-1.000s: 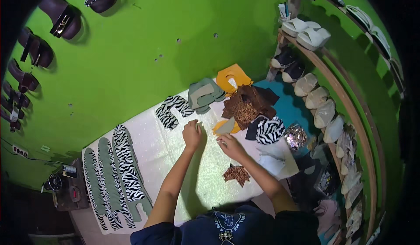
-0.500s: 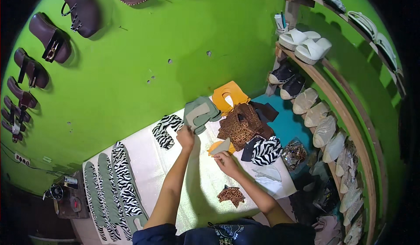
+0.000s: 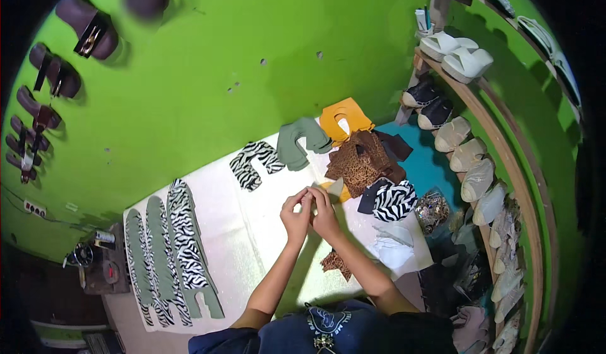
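Observation:
In the middle of the table my left hand and my right hand meet, fingers pinched together at the tips. Whatever they hold is mostly hidden by the fingers. Just beyond my right fingertips lies a grey piece, over a yellow-orange piece. A leopard-print scrap lies under my right forearm, partly covered. Ahead of my hands are a zebra-print U-shaped piece, a stack of green U-shaped pieces, a yellow-orange stack and a leopard-print pile.
Long zebra-print and green strips lie at the left. To the right are a zebra-print bundle, white scraps and a bag of small shiny parts. A wooden shoe rack borders the right; sandals hang on the wall.
My left hand has left the zebra and green pieces and come back to meet my right hand. The beige piece seen at the green stack is gone from there. The view has shifted.

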